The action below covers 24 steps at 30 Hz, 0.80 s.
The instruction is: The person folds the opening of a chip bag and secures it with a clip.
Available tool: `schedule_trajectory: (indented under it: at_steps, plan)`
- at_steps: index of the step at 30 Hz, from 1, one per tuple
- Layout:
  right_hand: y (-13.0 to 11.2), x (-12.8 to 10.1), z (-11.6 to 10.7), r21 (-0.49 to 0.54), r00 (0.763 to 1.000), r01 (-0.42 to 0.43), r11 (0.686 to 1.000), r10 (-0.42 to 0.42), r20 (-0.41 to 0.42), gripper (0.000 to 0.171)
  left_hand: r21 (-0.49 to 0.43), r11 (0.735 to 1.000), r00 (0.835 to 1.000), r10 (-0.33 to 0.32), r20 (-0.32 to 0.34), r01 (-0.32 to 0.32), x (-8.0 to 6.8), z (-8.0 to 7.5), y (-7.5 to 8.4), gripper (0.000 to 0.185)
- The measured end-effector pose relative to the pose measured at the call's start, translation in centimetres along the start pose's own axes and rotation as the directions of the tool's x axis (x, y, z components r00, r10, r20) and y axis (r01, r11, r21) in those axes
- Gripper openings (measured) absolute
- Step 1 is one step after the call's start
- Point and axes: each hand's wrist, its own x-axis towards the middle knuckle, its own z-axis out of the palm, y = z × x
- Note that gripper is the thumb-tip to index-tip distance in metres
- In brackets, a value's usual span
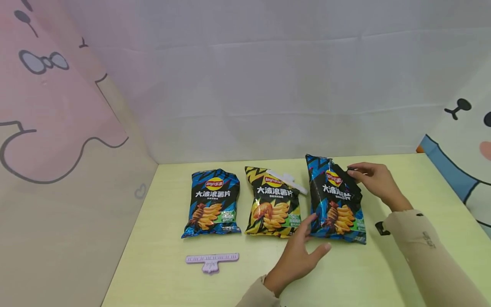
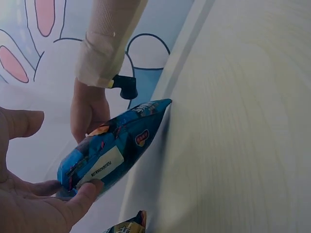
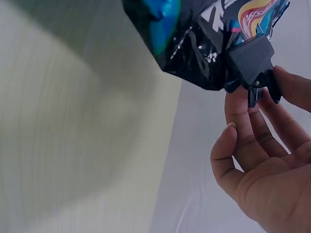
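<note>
Three chip bags lie in a row toward the far edge of the counter (image 1: 402, 187). The rightmost chip bag (image 1: 337, 200), blue and black with its top folded over, is the one in hand. A black sealing clip (image 1: 354, 181) sits on the folded top corner, and the right hand (image 1: 374, 179) pinches that clip between thumb and fingertips; the right wrist view shows the clip's jaw end on the foil with the fingers (image 3: 252, 121) around its levers. The left hand (image 1: 303, 251) lies spread with straight fingers, its tips touching the bag's lower left corner near the counter's middle.

The likely trouble is the clip biting only part of the fold. The foil is slick and puffy, so the fold could spring out if the clip sits skewed or the pinch eases off too soon. The left hand only steadies one corner, so a sideways pull on the clip could slide the bag toward the yellow chip bag (image 1: 274, 202), which carries a white sealing clip (image 1: 287, 180), and nudge it. The blue chip bag (image 1: 212, 202) and the lilac sealing clip (image 1: 212, 259) near the front left are well apart and at little risk.
</note>
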Motion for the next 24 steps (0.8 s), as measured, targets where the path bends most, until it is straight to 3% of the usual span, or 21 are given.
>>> schedule_trajectory:
  at_steps: [10,18,24]
  plan:
    - [1.1,0.5,0.5,-0.038,0.999,0.007,0.999,-0.006,0.035,0.049,0.017,1.000,1.000,0.012,0.018,-0.012,0.5,0.7,-0.3,0.069]
    - [2.0,1.0,0.8,-0.067,0.988,0.042,0.997,-0.031,0.149,0.044,0.049,0.999,1.000,0.009,0.021,-0.010,0.6,1.0,-0.5,0.068]
    - [2.6,1.2,1.2,-0.069,0.985,0.048,0.996,-0.036,0.170,0.040,0.052,0.999,1.000,-0.001,0.018,0.000,0.6,1.2,-0.6,0.069]
